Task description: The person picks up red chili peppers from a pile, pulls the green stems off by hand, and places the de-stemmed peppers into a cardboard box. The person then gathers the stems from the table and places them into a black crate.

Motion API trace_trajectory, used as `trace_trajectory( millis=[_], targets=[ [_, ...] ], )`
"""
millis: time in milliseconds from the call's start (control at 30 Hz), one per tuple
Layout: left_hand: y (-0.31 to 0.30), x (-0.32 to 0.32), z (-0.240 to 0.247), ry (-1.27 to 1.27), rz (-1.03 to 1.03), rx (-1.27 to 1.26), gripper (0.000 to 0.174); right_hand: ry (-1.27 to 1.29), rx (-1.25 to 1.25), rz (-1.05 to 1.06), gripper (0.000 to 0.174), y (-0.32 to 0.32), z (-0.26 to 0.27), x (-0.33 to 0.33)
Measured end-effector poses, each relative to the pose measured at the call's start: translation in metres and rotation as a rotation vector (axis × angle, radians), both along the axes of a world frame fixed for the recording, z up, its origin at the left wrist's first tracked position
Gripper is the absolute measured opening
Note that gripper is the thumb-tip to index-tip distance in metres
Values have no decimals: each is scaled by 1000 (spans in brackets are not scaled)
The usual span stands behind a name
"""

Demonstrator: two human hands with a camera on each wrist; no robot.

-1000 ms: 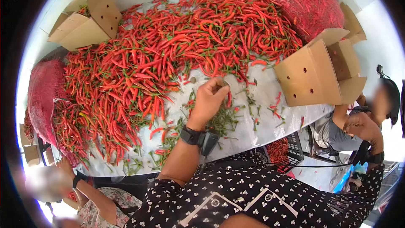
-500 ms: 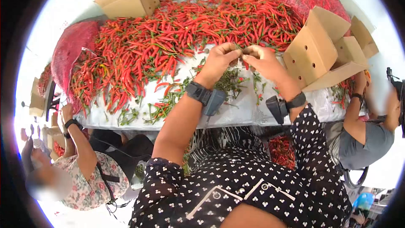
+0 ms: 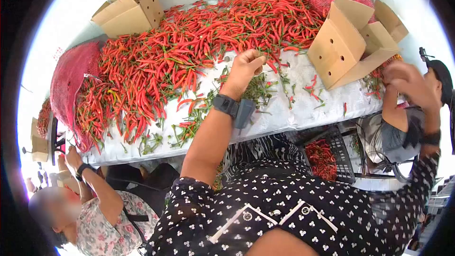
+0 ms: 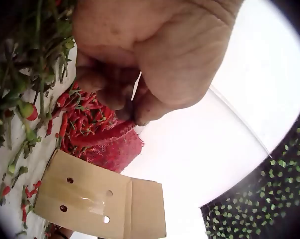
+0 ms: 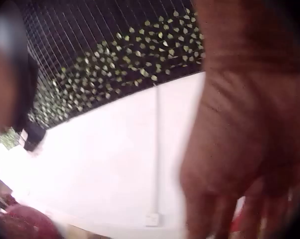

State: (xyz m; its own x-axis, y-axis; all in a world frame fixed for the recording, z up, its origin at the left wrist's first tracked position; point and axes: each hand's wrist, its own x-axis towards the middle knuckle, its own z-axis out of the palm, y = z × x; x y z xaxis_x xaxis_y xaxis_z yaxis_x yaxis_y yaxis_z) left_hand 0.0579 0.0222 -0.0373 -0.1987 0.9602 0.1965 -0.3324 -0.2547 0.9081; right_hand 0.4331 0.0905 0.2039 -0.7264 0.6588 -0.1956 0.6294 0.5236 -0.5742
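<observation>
Over the table's middle, my left hand pinches a red chili pepper between thumb and fingertips. The chili points away from the thumb in the left wrist view. Below that hand lies a heap of green stems with bits of red. Out to the far right, blurred, is my right hand, raised past the table's edge and overlapping another person in the head view. Its fingers extend downward in the right wrist view, cut off by the frame, with a sliver of red between them.
A big pile of red chilies covers the back and left of the table. Red mesh sacks and cardboard boxes stand around it. A black crate with chilies sits below the edge. Other people sit at both sides.
Half a second ago both hands met over the stems; now the right hand has swung far right. The left has stayed over the table, and the view has shifted slightly.
</observation>
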Motion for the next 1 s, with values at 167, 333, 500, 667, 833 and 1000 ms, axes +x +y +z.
trace_trajectory(
  millis=[167,333,500,667,833,1000],
  targets=[
    [3,5,-5,-72,-30,-9,17,-210,162,-551,37,-57,52,72],
    [-5,5,6,-2,-39,-52,16,-196,173,-926,37,-60,66,179],
    [-7,7,4,161,23,-90,15,-235,238,-1261,43,-71,129,250],
    [-3,17,-1,143,-68,-84,10,-306,474,-898,36,-43,104,145],
    [-5,12,5,146,-21,-81,9,-240,659,-269,29,-45,-10,-52],
    [-14,1,20,146,31,-10,11,405,82,43,34,-26,-136,-184]
  ],
)
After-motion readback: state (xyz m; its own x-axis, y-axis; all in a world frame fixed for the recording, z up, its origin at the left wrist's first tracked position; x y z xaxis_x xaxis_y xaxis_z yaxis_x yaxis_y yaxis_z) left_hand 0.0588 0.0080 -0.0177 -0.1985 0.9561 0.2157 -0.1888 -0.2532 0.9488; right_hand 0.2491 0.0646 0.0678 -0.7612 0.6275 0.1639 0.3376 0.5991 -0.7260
